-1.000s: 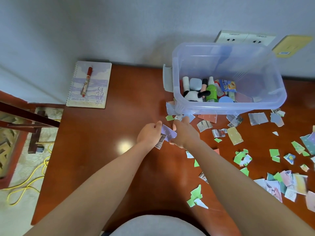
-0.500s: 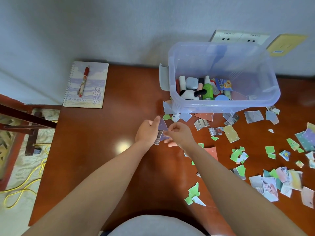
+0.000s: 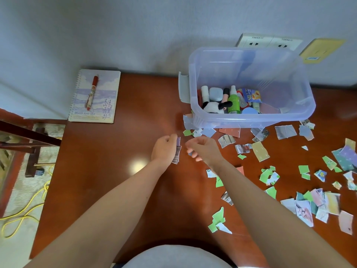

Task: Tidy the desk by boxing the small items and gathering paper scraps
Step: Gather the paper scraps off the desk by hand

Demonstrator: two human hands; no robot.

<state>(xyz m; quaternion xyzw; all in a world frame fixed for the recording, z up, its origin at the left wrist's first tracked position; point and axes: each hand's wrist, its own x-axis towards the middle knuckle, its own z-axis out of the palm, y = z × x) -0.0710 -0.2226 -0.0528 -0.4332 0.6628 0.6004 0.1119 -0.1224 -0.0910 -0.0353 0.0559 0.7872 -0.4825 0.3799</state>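
Observation:
My left hand (image 3: 164,147) is closed on a thin stack of paper scraps (image 3: 177,154), held on edge over the middle of the brown desk (image 3: 108,171). My right hand (image 3: 204,149) hovers just to its right, fingers loosely curled and apart, with nothing clearly in it. A clear plastic box (image 3: 251,118) stands at the back right, holding several small items such as a green bottle (image 3: 233,103) and a black-and-white toy (image 3: 214,107). Many torn scraps, green (image 3: 219,219) and printed (image 3: 260,151), lie across the desk's right half.
A spiral notebook (image 3: 96,105) with a red pen (image 3: 92,93) on it lies at the back left corner. Wall sockets (image 3: 268,41) and a yellow card (image 3: 320,51) sit behind the box. Left of the desk are a wooden rail (image 3: 29,134) and a yellow cable (image 3: 23,215) on the floor.
My right hand has let go of the purple scrap and drawn away to the right. My left hand now holds the stack alone, turned on edge.

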